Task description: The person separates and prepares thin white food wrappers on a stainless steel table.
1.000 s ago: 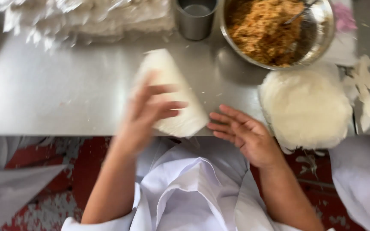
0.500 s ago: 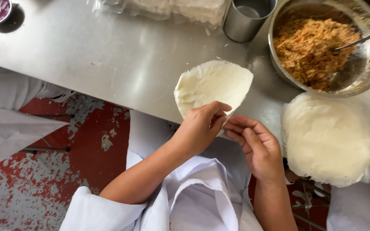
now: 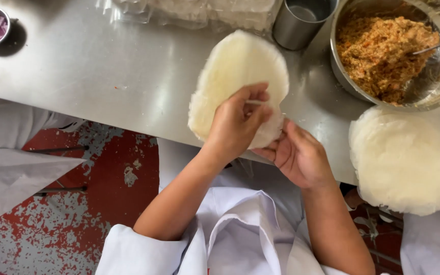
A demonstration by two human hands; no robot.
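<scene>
At centre frame, we hold a thin, round, off-white pastry wrapper (image 3: 238, 76) above the steel table (image 3: 103, 76). Our left hand (image 3: 238, 125) pinches its lower edge with curled fingers; our right hand (image 3: 299, 155) cups beneath, fingers loosely open, touching the wrapper's bottom.

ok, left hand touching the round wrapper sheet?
Touching. Head view: left hand fingers pinch the round wrapper sheet at its lower edge.

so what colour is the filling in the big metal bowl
Orange-brown, shredded filling in the bowl; head view.
</scene>
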